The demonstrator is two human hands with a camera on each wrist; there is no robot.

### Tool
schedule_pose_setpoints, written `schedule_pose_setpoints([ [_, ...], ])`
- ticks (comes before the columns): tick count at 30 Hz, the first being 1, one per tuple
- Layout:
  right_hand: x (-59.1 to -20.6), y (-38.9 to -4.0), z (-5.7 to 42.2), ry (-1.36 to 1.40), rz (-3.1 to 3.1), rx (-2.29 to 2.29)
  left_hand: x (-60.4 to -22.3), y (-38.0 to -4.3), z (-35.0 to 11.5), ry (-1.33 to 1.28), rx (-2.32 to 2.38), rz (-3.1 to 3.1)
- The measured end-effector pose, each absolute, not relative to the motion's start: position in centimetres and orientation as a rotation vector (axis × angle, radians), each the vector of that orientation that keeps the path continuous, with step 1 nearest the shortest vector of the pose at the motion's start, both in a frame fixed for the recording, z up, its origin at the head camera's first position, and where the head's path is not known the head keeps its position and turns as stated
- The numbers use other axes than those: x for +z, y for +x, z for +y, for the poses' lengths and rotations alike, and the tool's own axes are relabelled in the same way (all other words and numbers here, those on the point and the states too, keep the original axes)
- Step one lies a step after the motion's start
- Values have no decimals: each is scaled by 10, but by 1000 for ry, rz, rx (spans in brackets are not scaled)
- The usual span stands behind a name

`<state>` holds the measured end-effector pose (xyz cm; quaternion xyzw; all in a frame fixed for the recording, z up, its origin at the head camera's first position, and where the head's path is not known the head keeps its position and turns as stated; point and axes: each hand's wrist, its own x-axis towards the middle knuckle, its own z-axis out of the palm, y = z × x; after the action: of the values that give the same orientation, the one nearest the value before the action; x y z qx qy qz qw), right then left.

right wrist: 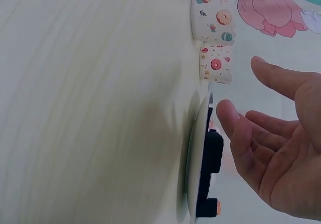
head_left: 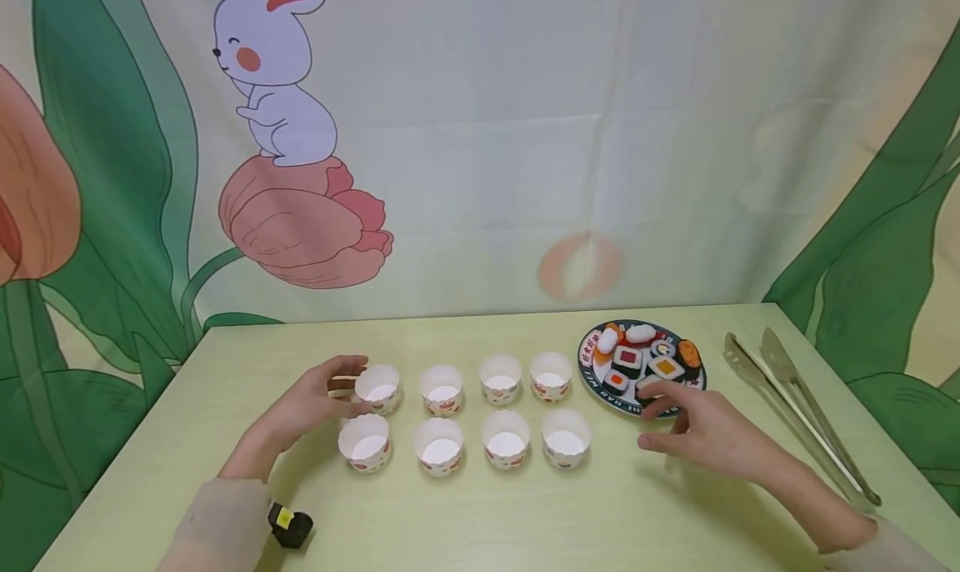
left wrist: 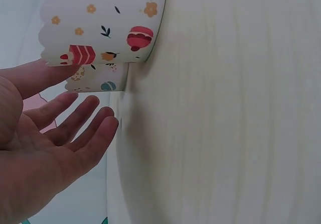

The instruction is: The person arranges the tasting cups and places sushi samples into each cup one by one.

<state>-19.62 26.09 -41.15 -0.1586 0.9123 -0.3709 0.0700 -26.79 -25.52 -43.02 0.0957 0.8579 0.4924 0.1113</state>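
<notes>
White paper baking cups with printed sweets stand in two rows. My left hand (head_left: 309, 398), fingers spread, is beside the left end of the rows, nearest to the back-left cup (head_left: 378, 391) and the front-left cup (head_left: 365, 444). In the left wrist view its thumb lies close against a cup (left wrist: 108, 25); whether it touches cannot be told. A round dark-rimmed plate (head_left: 592, 386) carries several sushi pieces (head_left: 628, 359). My right hand (head_left: 708, 434) hovers at the plate's near edge with bent, parted fingers, holding nothing; it partly hides one piece.
Metal tongs (head_left: 798, 413) lie right of the plate, beside my right forearm. A small black object with a yellow patch (head_left: 289, 525) sits by my left sleeve. Behind the pale table (head_left: 480, 522) hangs a printed cloth (head_left: 480, 180) with a rabbit and flowers.
</notes>
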Motion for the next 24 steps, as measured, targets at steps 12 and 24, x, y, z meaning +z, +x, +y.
schedule_pose_setpoints([
  [12,-413,-195,270,-511,2819,-1055,-437,-273,-256,276,1475,2496],
  [24,-411,-197,283,-525,2866,-1010,-438,-278,-258,329,1462,2489],
])
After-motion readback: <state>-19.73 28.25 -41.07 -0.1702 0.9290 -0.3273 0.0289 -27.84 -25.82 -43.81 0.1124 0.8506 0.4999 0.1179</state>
